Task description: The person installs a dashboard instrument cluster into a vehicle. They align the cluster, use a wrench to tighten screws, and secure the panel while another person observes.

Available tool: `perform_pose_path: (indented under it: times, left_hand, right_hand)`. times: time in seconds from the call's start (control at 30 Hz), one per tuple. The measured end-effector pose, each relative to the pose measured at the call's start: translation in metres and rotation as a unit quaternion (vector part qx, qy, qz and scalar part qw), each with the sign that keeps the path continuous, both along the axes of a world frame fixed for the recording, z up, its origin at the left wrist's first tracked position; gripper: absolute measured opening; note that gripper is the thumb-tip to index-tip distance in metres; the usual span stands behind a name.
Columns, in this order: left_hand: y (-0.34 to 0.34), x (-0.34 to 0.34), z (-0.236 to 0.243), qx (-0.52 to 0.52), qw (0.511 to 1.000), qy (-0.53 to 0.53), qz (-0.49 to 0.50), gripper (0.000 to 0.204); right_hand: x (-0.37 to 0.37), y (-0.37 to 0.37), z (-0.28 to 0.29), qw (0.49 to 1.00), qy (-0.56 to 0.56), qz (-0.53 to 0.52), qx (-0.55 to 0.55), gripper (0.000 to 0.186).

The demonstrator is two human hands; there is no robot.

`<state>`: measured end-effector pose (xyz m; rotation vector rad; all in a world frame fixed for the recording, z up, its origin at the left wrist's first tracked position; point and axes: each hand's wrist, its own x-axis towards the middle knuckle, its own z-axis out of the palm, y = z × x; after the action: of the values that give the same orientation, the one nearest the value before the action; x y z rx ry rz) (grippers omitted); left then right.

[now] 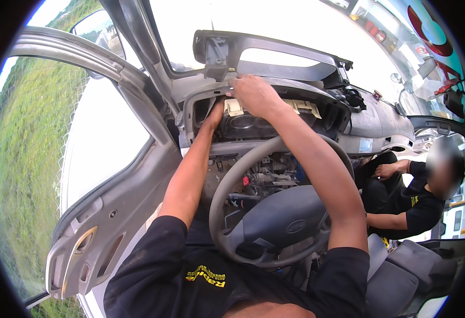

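The instrument cluster lies below right hand, beside left hand; grips unclear.

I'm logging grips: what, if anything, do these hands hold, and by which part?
It cannot be told: the left hand reaches inside the grey plastic instrument surround, its fingers hidden; the right hand is at the surround's upper edge, its grip unclear.

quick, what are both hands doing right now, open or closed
Left hand: reaching in by the left of the cluster, fingers hidden, cannot tell.
Right hand: fingers bent at the hood, grip cannot be told.
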<state>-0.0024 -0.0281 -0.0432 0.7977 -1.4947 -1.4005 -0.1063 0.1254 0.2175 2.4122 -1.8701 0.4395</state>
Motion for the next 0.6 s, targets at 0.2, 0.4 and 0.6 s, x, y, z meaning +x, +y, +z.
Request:
perform_pose_path:
  times: [0.2,0.4,0.6]
  left_hand:
    - [0.004,-0.01,-0.017,0.023,1.0,0.013,-0.002,0.065]
    - [-0.003,0.006,-0.001,0.028,0.999,-0.036,-0.005,0.068]
    - [0.018,0.008,0.032,0.127,0.991,-0.002,-0.038,0.069]
  right_hand:
    - [0.017,-0.004,-0.002,0.998,-0.009,-0.047,-0.032,0.018]
    - [0.0,0.018,0.019,0.982,-0.085,-0.152,-0.075,0.023]
    - [-0.003,0.025,0.019,0.966,-0.135,-0.211,-0.069,0.026]
